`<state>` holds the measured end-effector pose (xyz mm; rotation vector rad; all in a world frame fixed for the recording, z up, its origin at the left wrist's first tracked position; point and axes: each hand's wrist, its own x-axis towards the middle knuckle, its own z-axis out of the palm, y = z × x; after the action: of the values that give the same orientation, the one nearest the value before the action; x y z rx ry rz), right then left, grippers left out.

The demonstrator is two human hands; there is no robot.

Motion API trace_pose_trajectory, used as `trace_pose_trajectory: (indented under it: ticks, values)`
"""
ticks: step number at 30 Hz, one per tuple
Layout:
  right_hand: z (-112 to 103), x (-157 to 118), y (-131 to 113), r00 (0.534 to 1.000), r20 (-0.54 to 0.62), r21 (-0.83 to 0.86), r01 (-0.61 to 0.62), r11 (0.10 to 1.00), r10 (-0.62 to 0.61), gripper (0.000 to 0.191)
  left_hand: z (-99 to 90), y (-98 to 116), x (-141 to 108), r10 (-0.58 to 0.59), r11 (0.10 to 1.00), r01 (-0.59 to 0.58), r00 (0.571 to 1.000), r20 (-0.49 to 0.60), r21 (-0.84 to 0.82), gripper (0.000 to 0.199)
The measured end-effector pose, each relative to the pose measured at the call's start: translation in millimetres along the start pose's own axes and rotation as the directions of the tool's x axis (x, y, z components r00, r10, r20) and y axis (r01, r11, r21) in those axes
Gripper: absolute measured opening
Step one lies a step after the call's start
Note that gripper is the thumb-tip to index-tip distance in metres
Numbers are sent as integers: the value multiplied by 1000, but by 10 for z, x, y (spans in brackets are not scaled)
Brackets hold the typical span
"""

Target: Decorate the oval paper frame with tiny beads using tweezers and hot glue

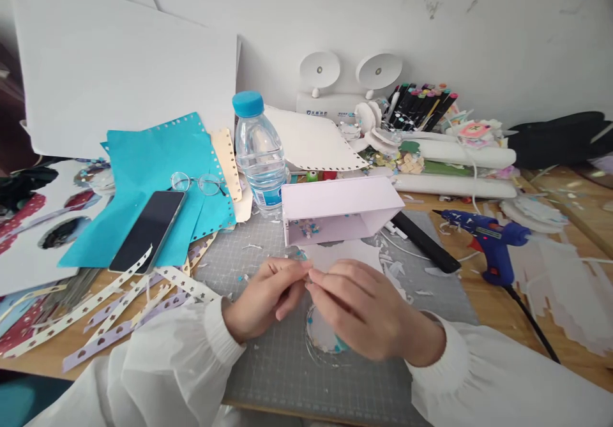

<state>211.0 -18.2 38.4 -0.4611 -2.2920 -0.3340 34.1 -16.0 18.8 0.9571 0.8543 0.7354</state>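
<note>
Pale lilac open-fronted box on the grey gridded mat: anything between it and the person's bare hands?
Nothing upright visible. A flat white sheet lies on the grey gridded mat between the pale lilac box and the right hand, which partly covers it.

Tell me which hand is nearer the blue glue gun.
Right. The right hand is over the grey mat, left of the blue glue gun and apart from it. The left hand is farther left, beyond the right.
</note>
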Motion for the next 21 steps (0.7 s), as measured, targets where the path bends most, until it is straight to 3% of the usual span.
trace_pose_trajectory:
  ticks: [2,4,6,8,10,12,14,18,21]
  values:
    - [-43,-70,45,989,-60,93,-129,987,134,17,1,4,-2,16,995,-15,1000,-5,97,52]
    - [-102,-157,94,915,-143,225,-342,912,378,20,-12,6,1,51,974,-42,998,-34,224,48]
    - [-148,-267,137,749,-197,367,-542,756,633,20,-31,4,13,101,927,-71,993,-63,368,43]
    - [-159,-398,166,570,-168,486,-662,571,805,13,-48,-2,27,161,853,-106,985,-63,511,39]
    - [-136,-528,180,464,-74,564,-710,421,882,8,-53,-7,35,195,757,-147,981,-6,637,33]
    - [-102,-624,178,414,24,609,-728,315,910,9,-50,-7,32,197,645,-201,976,93,737,26]
    - [-85,-664,163,402,94,633,-731,257,911,10,-44,1,22,197,537,-290,956,217,792,18]
    - [-130,-609,118,365,239,633,-761,141,900,11,-43,19,9,262,418,-538,843,470,732,13]
    - [-176,-553,89,312,355,601,-798,41,881,11,-41,17,22,325,385,-637,771,548,668,5]
